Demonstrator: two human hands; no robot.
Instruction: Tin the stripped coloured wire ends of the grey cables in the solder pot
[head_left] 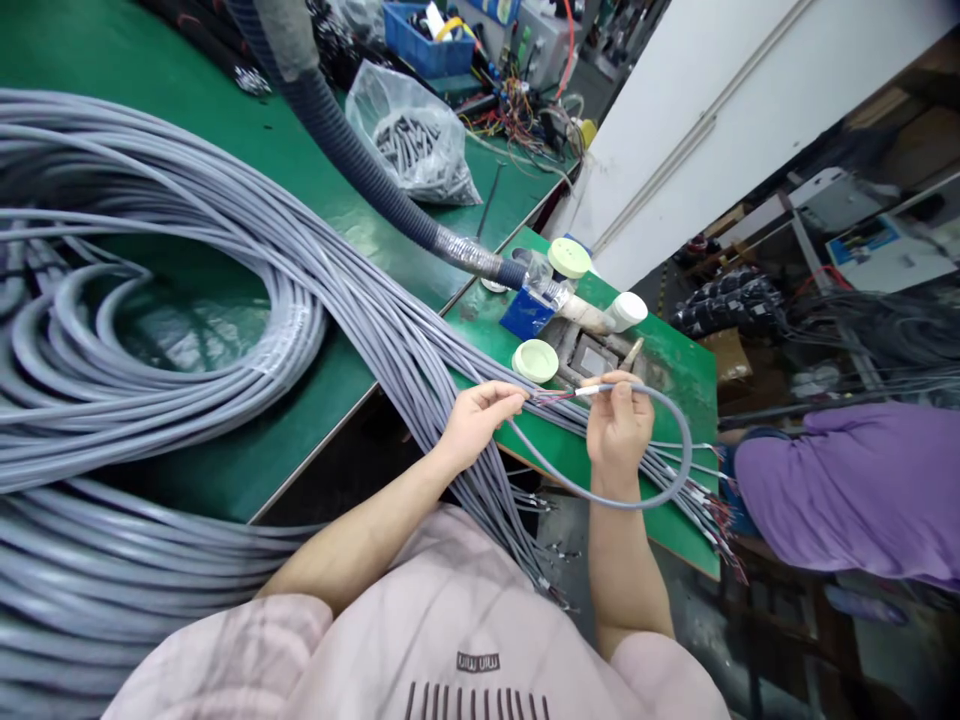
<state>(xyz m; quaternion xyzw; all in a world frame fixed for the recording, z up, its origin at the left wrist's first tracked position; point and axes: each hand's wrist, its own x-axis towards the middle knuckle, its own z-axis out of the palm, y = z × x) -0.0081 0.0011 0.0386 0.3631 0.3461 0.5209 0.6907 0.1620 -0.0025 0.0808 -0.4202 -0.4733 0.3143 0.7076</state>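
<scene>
Holding the grey cable (687, 448) over the green worktop (694, 380), the right hand (621, 415) pinches its jacket (660, 398), the left hand (484, 415) its thin wires (555, 397); gripping the likely springy jacket should spare delicate wires.

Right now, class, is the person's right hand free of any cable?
No, the right hand holds a grey cable near its end, where thin coloured wires run to the left hand.

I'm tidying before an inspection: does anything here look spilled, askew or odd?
Thin multicoloured wires tangle loosely at the large green table's far end, and dark grimy smudges mar the smaller green table beyond the right hand, unlike its cleaner green elsewhere.
</scene>
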